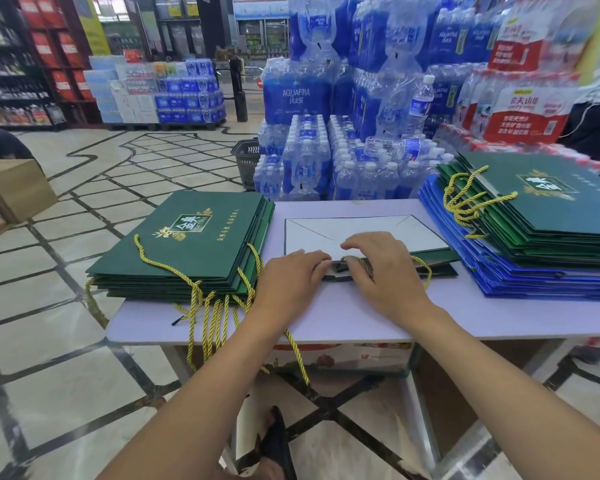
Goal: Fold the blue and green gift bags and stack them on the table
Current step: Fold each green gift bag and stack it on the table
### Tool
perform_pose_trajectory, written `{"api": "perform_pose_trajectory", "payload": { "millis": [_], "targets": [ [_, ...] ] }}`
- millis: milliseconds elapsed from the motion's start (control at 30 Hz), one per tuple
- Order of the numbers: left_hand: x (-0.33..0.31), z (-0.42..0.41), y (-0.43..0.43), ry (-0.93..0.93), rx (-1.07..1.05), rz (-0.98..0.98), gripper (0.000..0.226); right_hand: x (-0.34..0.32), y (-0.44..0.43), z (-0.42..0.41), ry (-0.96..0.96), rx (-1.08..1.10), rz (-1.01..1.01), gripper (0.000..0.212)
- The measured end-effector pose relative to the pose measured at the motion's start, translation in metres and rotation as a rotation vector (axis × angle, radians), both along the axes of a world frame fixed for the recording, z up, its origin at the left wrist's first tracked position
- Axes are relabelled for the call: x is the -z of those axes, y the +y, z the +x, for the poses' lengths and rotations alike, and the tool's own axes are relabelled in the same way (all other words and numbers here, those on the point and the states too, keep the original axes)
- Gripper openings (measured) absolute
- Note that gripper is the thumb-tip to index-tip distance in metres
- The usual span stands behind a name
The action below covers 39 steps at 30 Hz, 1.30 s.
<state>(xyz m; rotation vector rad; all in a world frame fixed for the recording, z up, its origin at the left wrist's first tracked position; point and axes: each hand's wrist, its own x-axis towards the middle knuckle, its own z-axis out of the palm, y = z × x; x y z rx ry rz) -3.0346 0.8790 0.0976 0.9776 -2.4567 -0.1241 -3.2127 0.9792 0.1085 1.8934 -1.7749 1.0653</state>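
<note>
Hands flatten a green gift bag (326,230) at frame centre.
Left hand (291,275) lies flat and right hand (385,271) arches fingertips-down, neither gripping, seemingly to crease it on the table (361,320); green stack (187,244) lower left, green-over-blue pile (541,244) right, both within reach.

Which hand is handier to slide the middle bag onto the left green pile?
Probably the left hand: it rests on the middle bag beside the left green pile; the right hand is farther away.
</note>
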Motion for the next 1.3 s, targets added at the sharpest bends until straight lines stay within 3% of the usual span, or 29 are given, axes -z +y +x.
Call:
{"api": "perform_pose_trajectory", "payload": {
  "millis": [100, 200, 300, 367, 467, 667, 1000, 1100, 1200, 1300],
  "targets": [
    [-0.002, 0.0, 0.001, -0.017, -0.03, -0.03, 0.037, -0.007, 0.007, 0.001, 0.044, 0.014, -0.178, 0.009],
    [-0.001, -0.001, 0.0, -0.011, -0.07, -0.041, 0.047, -0.01, 0.016, 0.013, -0.016, 0.055, -0.032, 0.012],
    [-0.001, -0.001, -0.001, -0.016, -0.086, -0.045, 0.047, -0.014, 0.017, 0.029, -0.365, 0.074, 0.365, 0.021],
    [-0.002, -0.001, -0.001, -0.015, -0.086, -0.05, 0.043, -0.021, 0.012, 0.035, -0.655, 0.042, 0.492, 0.022],
    [-0.002, -0.001, 0.001, -0.001, -0.092, -0.047, 0.043, -0.029, 0.003, 0.043, -0.93, 0.017, 0.517, 0.021],
    [-0.003, -0.001, 0.002, 0.039, -0.072, -0.033, 0.049, -0.026, -0.006, 0.05, -1.163, 0.003, 0.455, 0.018],
    [-0.003, 0.0, 0.002, 0.045, -0.069, -0.017, 0.049, -0.028, 0.0, 0.047, -1.105, 0.071, 0.464, 0.02],
    [-0.002, 0.0, 0.001, 0.053, -0.073, -0.006, 0.06, -0.032, 0.004, 0.049, -1.091, 0.061, 0.512, 0.022],
    [-0.001, -0.001, -0.001, 0.04, -0.068, 0.007, 0.068, -0.033, 0.01, 0.053, -0.954, 0.024, 0.629, 0.023],
    [-0.001, -0.001, -0.001, 0.023, -0.055, 0.031, 0.048, -0.034, 0.019, 0.053, -0.77, 0.011, 0.597, 0.03]
  ]
}}
